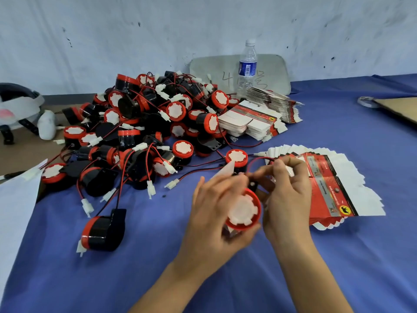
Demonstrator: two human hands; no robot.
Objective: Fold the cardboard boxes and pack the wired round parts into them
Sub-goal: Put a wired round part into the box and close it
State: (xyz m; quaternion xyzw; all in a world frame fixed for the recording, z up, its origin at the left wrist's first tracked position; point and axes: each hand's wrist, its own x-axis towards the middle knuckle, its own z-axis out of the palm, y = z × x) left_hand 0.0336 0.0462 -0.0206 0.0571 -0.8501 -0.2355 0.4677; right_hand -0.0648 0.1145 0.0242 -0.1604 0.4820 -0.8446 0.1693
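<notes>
Left hand, nearest the camera, works in front of the heap of wired round parts and to its right. Its fingers are curled round one round part, red rim and white face turned upward. The right hand is close beside it. Thumb and forefinger pinch the wire of that part, which loops up from the body. The frame is blurred here, so the connector end cannot be made out. A white flap shows behind the left hand; whether it belongs to a box in hand cannot be told.

Outward from the hands:
- A fan of flat boxes lies to the right of the heap, partly under the right hand, all unfolded.
- Further stacks of flat boxes touch the heap's right edge.
- One lone part lies on its side on the surface in front of the heap.
- A water bottle stands behind the heap, to its right.

Assessment: no folded or filled box is in view. The heap is large and the flat stock plentiful, so the task is judged far from complete. The step in hand appears to be gathering the wire of one part ahead of packing. Still to do, by this evidence: erect a box, seat the part and wire inside, close it, and repeat for the heap
</notes>
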